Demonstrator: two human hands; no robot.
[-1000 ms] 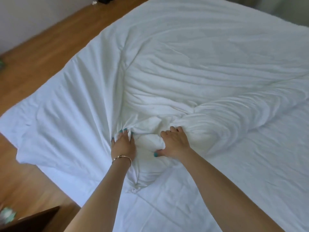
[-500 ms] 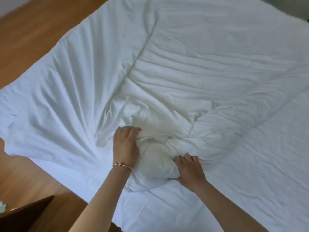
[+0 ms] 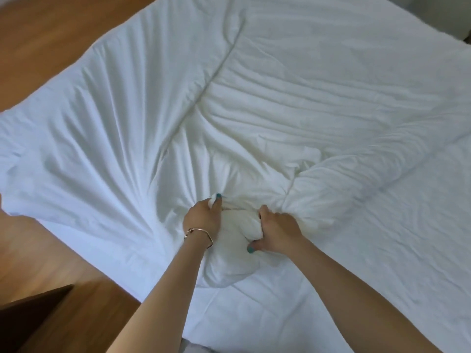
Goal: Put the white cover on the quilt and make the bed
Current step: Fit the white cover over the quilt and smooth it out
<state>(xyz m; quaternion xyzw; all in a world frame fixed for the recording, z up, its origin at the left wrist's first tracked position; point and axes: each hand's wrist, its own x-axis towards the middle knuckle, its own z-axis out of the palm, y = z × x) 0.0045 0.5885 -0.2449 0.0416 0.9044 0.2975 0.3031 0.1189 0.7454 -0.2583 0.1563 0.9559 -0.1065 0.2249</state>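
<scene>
Midway, seemingly: the quilt is being worked into the white cover on the bed.

Both hands are seen at about 6 o'clock of the view; the left hand (image 3: pixel 204 215) is curled with a wad of white cover (image 3: pixel 107 138) pinched at the fingertips, and the right hand (image 3: pixel 276 231) is clenched round a bunched lump of cloth, judged to be a corner of the quilt (image 3: pixel 331 115). From this grip, creases are fanned out toward 9 and 11 o'clock, where the cover lies thin and flat. A thicker, ridged mass is spread from 12 to 3 o'clock. The filling is judged unfinished; spreading, closing and smoothing are left. The bed (image 3: pixel 420 250) is covered in white throughout. A wooden floor (image 3: pixel 51 34) is shown from 8 to 11 o'clock, with a dark piece of furniture (image 3: pixel 28 317) at 7 o'clock.
</scene>
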